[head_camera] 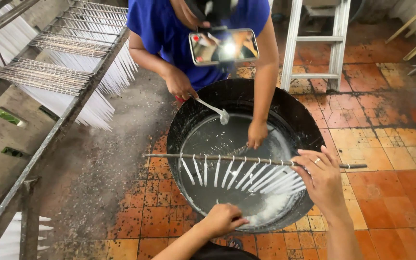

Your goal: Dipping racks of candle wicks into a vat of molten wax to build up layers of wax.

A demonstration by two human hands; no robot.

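A long metal rod (169, 156) lies across a big black round pan (294, 113) of pale liquid wax. Several white candles (237, 174) hang from the rod on short wicks, slanting to the left over the wax. My right hand (321, 178) grips the rod near its right end. My left hand (223, 219) is at the pan's near rim, fingers curled, its grip hidden. Across the pan, a person in a blue shirt holds a ladle (215, 110) in one hand and dips the other hand (257, 135) near the wax.
A phone (224, 46) hangs at the other person's chest. Racks (49, 77) of rods with hanging white candles stand at the left. An aluminium ladder (316, 43) stands behind the pan. The floor is orange tile with worn grey patches.
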